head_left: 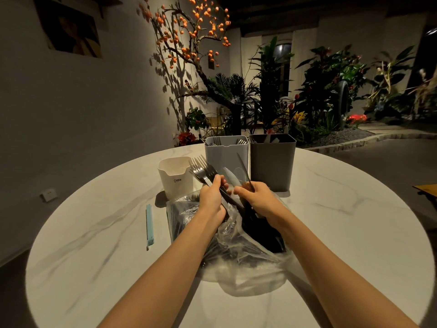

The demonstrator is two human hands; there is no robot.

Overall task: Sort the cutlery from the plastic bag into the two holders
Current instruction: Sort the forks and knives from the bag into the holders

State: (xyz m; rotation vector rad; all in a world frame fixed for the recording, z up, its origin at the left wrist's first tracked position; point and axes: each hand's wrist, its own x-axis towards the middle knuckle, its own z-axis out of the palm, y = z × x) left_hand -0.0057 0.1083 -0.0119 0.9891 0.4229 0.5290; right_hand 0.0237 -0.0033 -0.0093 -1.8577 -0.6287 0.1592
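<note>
**Both hands full of cutlery above the bag**

Left hand point(211, 197) grips a bunch of forks point(201, 168), tines fanned up and to the left, handles running down thru the fist. Right hand point(256, 200) is curled round a knife point(243, 170) w/ the blade pointing up, plus a pale spoon-like piece point(231, 177) just beside it; exact finger hold on the spoon can't be told. Hands are close together, nearly touching, above the open mouth of the plastic bag point(238, 263).

Bag lies crumpled on the round marble counter point(94, 245), centre, w/ more dark cutlery inside, handles mostly hidden by folds.

Behind the hands stand two square holders side by side, touching: light grey holder point(225, 153) on the left w/ fork tines showing at the rim, dark grey holder point(273, 162) on the right w/ some pale pieces in it. A small white cup point(173, 177) marked CRBW sits left of the light holder. A teal bag clip point(149, 227) lies flat on the counter, well left of the bag.
</note>
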